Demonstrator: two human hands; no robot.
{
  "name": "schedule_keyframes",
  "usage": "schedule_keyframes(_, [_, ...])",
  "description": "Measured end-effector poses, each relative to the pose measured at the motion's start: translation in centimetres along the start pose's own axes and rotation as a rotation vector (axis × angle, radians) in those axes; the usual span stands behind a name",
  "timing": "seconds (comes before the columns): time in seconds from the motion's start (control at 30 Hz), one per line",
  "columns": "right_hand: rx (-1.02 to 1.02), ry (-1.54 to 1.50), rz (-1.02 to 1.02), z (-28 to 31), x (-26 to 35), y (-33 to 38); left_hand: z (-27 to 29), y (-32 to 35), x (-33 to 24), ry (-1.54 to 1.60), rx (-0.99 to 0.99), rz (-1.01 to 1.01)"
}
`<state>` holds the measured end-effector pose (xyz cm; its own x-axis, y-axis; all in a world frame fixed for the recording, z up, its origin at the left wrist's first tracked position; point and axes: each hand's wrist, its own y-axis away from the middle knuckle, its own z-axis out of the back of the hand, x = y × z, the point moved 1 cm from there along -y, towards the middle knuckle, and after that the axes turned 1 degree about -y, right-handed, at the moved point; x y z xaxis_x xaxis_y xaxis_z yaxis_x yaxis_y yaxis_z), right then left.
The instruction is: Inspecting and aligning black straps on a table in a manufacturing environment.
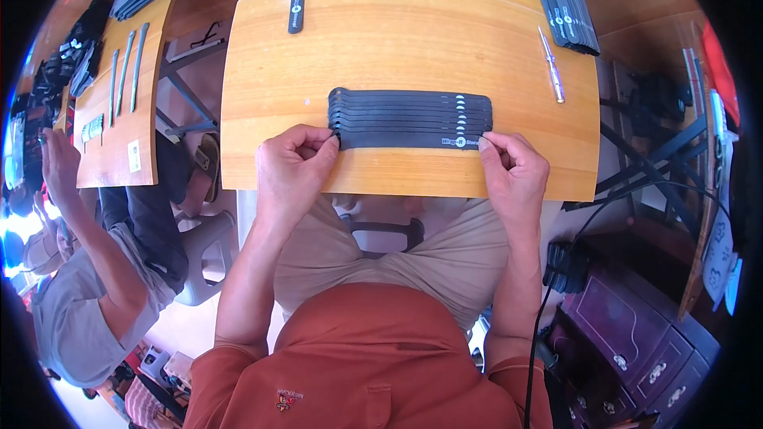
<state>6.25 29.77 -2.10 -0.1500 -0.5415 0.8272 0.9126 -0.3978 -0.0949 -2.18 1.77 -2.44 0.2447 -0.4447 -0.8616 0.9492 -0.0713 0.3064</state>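
Several black straps (397, 111) lie across the wooden table in front of me, overlapping like shingles, with small white marks near their right ends. The nearest black strap (389, 141) shows a white printed label at its right. Thumb and fingers of my left hand (290, 171) pinch its left end. At the opposite end, my right hand (515, 171) pinches the corner beside the label. Both hands rest close to the table's front edge.
A single black strap (297, 0) lies farther back, and a bundle of straps (560, 8) sits at the far right. Near it is a slim pen-like tool (551, 67). Another person (95, 302) sits left at a second table (119, 159). A purple cabinet (620, 318) stands lower right.
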Motion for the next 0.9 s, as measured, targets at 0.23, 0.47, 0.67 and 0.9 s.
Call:
schedule_keyframes(0.23, [-0.014,0.025,0.033,-0.48,-0.22,-0.03,0.22,0.15,-0.08,-0.022,-0.023,-0.004])
schedule_keyframes(0.47, [-0.049,0.042,0.01,-0.2,-0.2,0.27,-0.15,0.22,-0.58,-0.041,-0.024,-0.007])
schedule_keyframes(0.67, [-0.029,0.056,0.005,-0.37,0.04,0.22,-0.05,0.12,-0.2,-0.043,-0.016,-0.037])
schedule_keyframes(0.9, [-0.04,0.036,-0.008,-0.36,0.13,0.23,-0.13,0.37,-0.76,-0.13,-0.054,-0.109])
